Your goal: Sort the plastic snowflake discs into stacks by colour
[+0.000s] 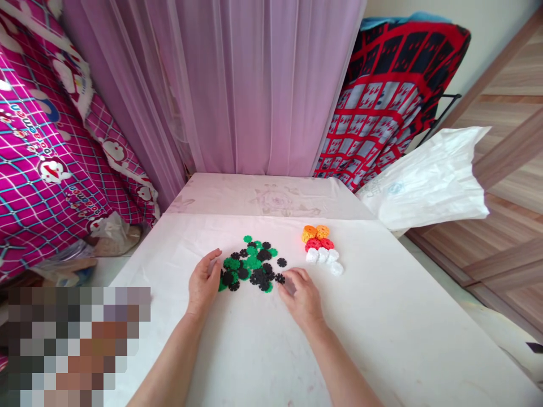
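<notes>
A loose pile of black and green notched plastic discs [253, 262] lies on the white table, several of them overlapping. At the left edge of the pile my left hand [204, 282] rests with its fingers apart and slightly curved, holding nothing that I can see. My right hand [302, 295] is at the pile's right side. Between its thumb and index fingertips is a black notched disc [280, 278]. Another single black disc [282, 262] lies just beyond those fingertips. Right of the pile, grouped by colour, sit orange discs [309, 232], red discs [320, 244] and white discs [323, 255].
The table [399, 305] has a pale cover with a flower print at the far end. A white plastic bag [436, 181] stands by its right edge. Beyond are a purple curtain [263, 85], a pink checked cloth [51, 135] and a red-black patterned cloth [382, 96].
</notes>
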Action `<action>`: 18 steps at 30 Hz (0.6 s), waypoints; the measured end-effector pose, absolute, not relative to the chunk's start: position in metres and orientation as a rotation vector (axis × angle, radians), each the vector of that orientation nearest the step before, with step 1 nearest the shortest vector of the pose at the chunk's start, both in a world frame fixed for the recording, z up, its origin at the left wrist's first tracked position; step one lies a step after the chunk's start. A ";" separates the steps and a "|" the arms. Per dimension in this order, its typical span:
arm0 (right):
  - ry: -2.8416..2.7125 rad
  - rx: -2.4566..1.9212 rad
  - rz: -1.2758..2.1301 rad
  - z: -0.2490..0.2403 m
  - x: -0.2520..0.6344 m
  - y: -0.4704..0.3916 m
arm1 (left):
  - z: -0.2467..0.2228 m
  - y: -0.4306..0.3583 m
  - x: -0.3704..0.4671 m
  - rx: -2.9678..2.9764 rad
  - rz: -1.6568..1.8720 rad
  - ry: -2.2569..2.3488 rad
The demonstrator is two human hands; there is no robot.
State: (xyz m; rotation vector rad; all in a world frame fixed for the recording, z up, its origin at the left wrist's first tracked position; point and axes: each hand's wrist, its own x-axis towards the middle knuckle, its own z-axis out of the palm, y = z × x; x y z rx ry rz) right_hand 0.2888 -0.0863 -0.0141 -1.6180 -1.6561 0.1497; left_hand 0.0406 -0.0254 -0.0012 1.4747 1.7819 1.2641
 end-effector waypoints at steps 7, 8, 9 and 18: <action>-1.519 -1.902 0.113 -0.007 0.285 -0.056 | 0.001 -0.026 0.042 1.487 1.299 1.749; -1.529 -1.929 0.106 -0.006 0.284 -0.055 | 0.001 -0.026 0.042 1.489 1.298 1.749; -1.536 -1.953 0.102 -0.005 0.283 -0.054 | 0.001 -0.026 0.043 1.493 1.293 1.748; -1.634 -2.099 0.124 0.008 0.277 -0.054 | 0.006 -0.026 0.043 1.529 1.251 1.735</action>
